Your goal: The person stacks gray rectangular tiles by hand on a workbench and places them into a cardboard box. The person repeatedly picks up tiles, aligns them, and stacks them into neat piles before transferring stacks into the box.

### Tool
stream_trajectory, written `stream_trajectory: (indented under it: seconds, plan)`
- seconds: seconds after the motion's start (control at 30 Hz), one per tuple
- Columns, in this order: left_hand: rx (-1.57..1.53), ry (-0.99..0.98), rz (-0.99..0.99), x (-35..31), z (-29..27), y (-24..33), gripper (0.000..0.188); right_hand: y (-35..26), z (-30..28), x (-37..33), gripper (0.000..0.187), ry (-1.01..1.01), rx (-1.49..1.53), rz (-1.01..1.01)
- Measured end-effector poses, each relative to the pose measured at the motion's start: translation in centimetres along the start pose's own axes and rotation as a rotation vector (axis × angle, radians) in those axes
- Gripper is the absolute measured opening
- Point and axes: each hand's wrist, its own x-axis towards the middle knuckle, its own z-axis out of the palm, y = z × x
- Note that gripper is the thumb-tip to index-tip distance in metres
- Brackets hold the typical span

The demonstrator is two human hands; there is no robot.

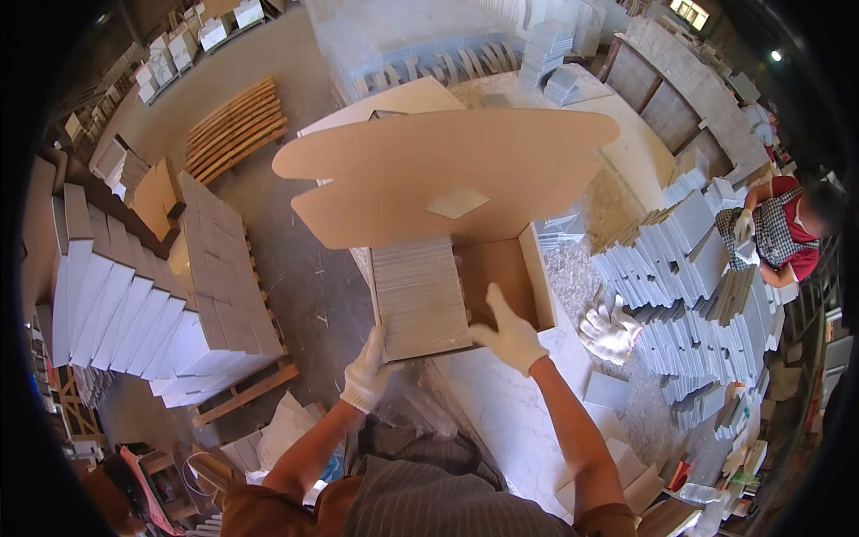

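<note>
A cardboard box (543, 285) stands in front of me with its wide brown lid (447, 170) raised, a pale diamond-shaped patch on the inside. Thin grey tiles (419, 295), set on edge in a tight row, fill the box's left part; bare brown cardboard shows in the right part. My left hand (365, 374), in a white glove, rests at the box's near left corner, fingers stretched along the side and thumb apart. Over the near wall, beside the tiles' right end, my gloved right hand (512, 336) is open, thumb and fingers spread. I see nothing held in it.
White gloves (610, 329) lie on the table (501, 412) to the right, near many stacked grey tiles (667, 268). A person (778, 224) in a checked apron works at far right. Stacked white boxes (224, 277) stand left, with a wooden pallet (234, 128) behind.
</note>
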Motion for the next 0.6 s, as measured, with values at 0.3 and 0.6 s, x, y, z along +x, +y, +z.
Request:
stream_trajectory:
  seconds: [0.3,0.6]
  plan:
    - [0.001,-0.037,0.019,-0.3,-0.2,0.5,0.095,-3.2,3.1,4.5,0.101,-0.335,0.039,0.291]
    - [0.060,-0.184,0.018,1.2,-2.9,2.3,0.090,-3.6,2.1,4.7,0.101,-0.276,0.140,0.308]
